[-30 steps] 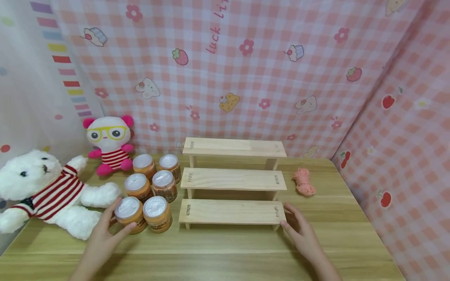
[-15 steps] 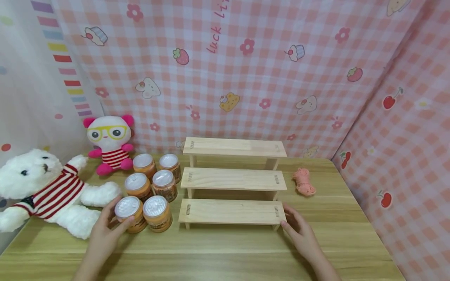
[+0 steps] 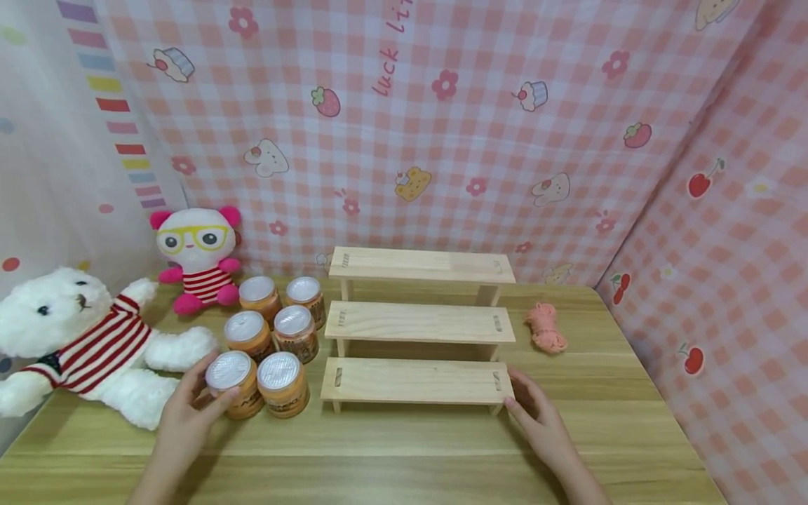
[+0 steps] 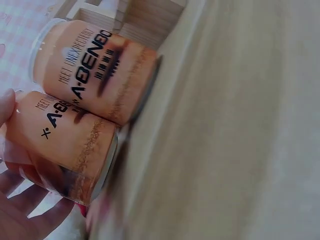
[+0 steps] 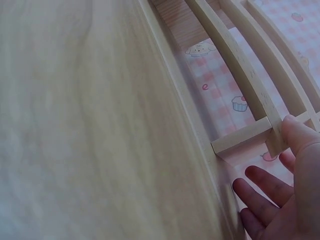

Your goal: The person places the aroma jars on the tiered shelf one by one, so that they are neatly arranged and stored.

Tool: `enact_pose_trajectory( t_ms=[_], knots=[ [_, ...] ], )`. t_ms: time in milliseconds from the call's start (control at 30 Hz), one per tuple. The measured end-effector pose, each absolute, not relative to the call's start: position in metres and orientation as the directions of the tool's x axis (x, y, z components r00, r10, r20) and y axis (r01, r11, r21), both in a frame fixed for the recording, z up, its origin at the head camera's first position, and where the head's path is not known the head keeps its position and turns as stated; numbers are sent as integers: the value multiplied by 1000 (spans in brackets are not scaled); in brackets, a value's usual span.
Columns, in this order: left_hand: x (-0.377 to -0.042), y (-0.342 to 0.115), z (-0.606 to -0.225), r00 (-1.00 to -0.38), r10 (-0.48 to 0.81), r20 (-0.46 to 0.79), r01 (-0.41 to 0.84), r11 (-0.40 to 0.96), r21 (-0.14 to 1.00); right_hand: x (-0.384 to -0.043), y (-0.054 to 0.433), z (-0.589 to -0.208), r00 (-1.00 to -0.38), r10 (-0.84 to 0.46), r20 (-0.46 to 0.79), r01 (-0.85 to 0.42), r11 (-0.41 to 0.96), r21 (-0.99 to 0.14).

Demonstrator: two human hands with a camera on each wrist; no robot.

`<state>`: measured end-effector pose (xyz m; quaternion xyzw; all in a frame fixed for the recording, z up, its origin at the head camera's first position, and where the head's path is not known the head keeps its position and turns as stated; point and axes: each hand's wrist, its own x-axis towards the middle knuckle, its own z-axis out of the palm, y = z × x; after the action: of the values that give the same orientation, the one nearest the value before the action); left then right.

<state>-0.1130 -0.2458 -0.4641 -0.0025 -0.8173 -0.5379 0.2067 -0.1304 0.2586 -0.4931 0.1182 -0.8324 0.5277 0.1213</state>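
Note:
My left hand holds the front-left orange can, thumb on its near side and fingers around the far side. In the left wrist view that can leans against a second labelled can in the tilted picture, both bearing black lettering. Several silver-topped cans stand in two columns left of a three-step wooden display shelf. My right hand is at the right end of the lowest step. Its thumb touches the step's front corner, and in the right wrist view the fingers are spread loosely beside the leg.
A white teddy bear in a striped shirt sits left of my left hand. Behind the cans is a pink-and-white panda plush. A bundle of pink yarn lies right of the shelf. Checked cloth hangs behind the wooden table.
My left hand has moved slightly inward, its thumb closing onto the front-left can. The right hand has edged onto the step's corner. The cans and shelf stay in place.

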Motion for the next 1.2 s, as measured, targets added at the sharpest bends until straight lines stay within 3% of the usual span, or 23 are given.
enact_pose_trajectory(
  t_ms=[467,1200],
  knots=[
    [-116,-248,-431,-873,-224,433,280,498,821,-132,261,-499,-947,-67,313,-314,393,-864],
    [-125,-232,-362,-853,-155,499,373,488,789,-131,261,-498,-963,-42,266,-261,393,-882]
  ],
)
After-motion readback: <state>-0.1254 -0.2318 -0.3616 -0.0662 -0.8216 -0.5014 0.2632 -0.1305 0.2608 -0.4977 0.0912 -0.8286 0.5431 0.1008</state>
